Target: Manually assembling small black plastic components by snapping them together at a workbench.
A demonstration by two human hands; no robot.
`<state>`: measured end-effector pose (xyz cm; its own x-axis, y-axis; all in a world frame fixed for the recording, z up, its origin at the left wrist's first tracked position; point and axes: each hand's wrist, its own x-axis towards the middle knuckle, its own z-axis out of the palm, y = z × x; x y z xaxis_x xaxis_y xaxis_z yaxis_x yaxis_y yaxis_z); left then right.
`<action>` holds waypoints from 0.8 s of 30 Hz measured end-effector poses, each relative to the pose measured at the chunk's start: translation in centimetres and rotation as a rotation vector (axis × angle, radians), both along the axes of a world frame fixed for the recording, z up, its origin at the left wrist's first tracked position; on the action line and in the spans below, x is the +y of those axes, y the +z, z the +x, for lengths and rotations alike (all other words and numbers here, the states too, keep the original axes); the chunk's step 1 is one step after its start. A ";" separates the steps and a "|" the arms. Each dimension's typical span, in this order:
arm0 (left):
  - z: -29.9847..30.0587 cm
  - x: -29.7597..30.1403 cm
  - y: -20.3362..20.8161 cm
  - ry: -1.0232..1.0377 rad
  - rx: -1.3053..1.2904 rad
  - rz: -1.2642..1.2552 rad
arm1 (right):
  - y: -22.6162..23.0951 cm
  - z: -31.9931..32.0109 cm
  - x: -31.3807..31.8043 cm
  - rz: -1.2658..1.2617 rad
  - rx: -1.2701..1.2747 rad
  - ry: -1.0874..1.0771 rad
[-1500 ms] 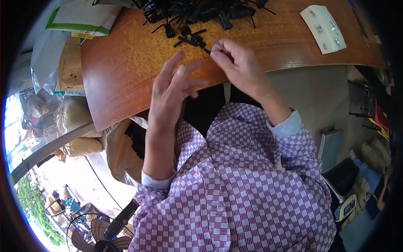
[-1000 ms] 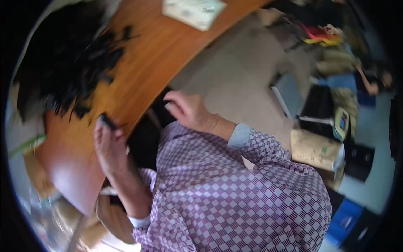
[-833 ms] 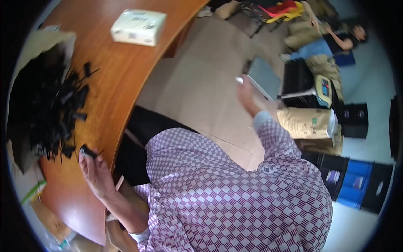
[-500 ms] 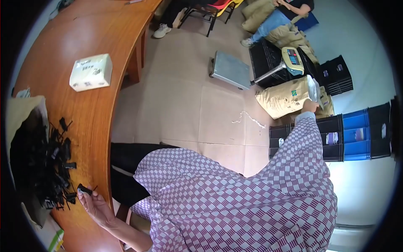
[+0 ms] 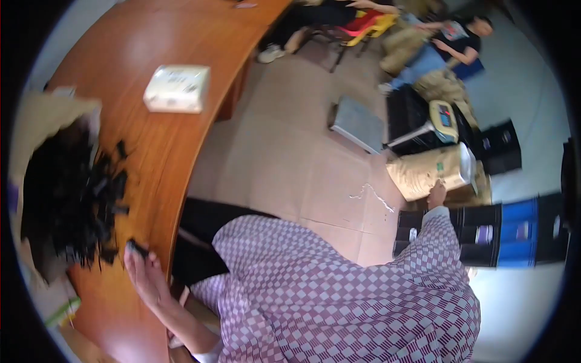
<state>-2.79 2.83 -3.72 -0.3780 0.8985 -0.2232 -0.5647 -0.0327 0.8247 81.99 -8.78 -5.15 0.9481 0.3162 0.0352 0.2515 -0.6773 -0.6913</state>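
Note:
My left hand (image 5: 147,275) is at the edge of the wooden table with its fingers closed on a small black plastic part (image 5: 138,248). Beside it, a heap of similar black parts (image 5: 100,202) spills from the mouth of a large paper bag (image 5: 45,115) lying on the table. Out to the right, my right arm is stretched over the floor. My right hand (image 5: 437,195) is in front of an upright brown paper sack (image 5: 417,175) with a pale inner liner; whether it touches the sack is unclear. Its fingers are small and blurred.
On the table (image 5: 163,157) sits a white package (image 5: 177,89). A platform scale (image 5: 358,124) with a display head (image 5: 445,121) stands beyond the sack. Black and blue crates (image 5: 517,233) line the right side. White string (image 5: 372,196) lies on the floor. Two people sit at the back.
My right hand has moved from the sack's open mouth to the front of its side. My left hand still holds the black part. The whole view has shifted and blurred.

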 end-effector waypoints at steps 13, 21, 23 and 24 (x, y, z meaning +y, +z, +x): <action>5.3 -1.1 1.8 0.076 0.233 -0.130 | 3.6 -58.2 21.3 -0.095 0.806 1.992; 5.5 -3.3 2.6 0.153 0.320 -0.155 | 3.7 -67.9 19.3 -0.174 1.179 2.088; 5.5 -3.6 2.7 0.167 0.343 -0.172 | 3.9 -68.4 19.0 -0.169 1.188 2.082; 5.6 -3.7 2.7 0.173 0.367 -0.179 | 3.9 -68.5 18.9 -0.153 1.187 2.074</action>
<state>2.86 -0.88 -0.97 -0.6027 0.7745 -0.1920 -0.2317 0.0603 0.9709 13.54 10.14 -1.28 -0.8837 0.4364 -0.1691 0.0868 -0.2023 -0.9755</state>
